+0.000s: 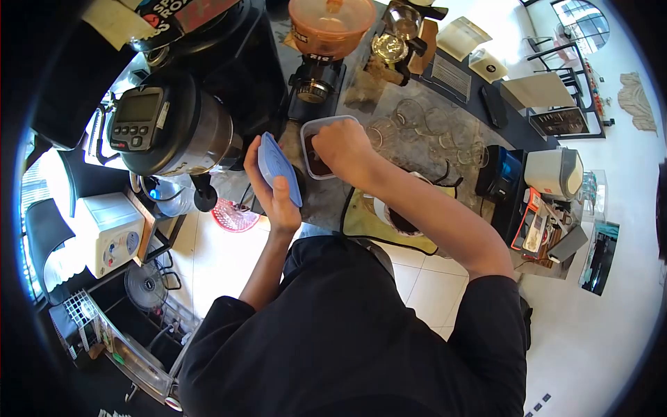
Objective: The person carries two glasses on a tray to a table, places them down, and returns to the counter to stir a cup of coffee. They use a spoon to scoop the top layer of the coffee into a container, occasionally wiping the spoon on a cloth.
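Observation:
My left hand holds a blue plastic lid on edge, thumb on one face and fingers behind it. Just right of the lid, a clear square container with dark brown contents stands on the counter. My right hand reaches over and into that container, knuckles up. Its fingers are bent down and closed, and what they hold, if anything, is hidden. Below my right forearm, a cup or bowl with dark contents sits on a yellow-green cloth.
A grinder with an orange hopper stands behind the container. Several clear glasses are at the right of the counter. A large metal dispenser with a display is at the left. Glass servers stand farther back.

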Tool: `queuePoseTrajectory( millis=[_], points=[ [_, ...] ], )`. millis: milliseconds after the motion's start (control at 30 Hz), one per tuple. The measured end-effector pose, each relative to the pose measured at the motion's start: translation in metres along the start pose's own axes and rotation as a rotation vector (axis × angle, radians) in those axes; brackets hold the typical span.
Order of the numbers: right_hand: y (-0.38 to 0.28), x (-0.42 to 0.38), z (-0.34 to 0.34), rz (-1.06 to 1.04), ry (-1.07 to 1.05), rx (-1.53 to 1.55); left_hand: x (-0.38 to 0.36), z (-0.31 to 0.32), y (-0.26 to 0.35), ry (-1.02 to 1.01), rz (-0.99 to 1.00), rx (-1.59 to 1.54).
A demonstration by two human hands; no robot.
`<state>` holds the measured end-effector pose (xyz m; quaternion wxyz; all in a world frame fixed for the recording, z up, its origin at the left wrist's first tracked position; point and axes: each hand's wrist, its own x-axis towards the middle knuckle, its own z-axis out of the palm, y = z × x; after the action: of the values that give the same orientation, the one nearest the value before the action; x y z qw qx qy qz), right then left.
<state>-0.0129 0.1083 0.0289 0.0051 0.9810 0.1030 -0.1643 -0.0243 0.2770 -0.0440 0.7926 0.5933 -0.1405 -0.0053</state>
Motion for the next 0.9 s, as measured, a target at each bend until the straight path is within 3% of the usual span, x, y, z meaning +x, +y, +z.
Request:
queuePoseTrajectory(
  millis=[300, 900],
  points=[
    [0.002, 0.000, -0.008, 0.018, -0.072, -0.026, -0.005, -0.013, 0.005, 0.029, -0.047, 0.037],
    [0.044, -0.045, -0.020, 0.149, 0.200, 0.700, 0.004, -0.002, 0.003, 0.003, 0.001, 0.021]
  ],
)
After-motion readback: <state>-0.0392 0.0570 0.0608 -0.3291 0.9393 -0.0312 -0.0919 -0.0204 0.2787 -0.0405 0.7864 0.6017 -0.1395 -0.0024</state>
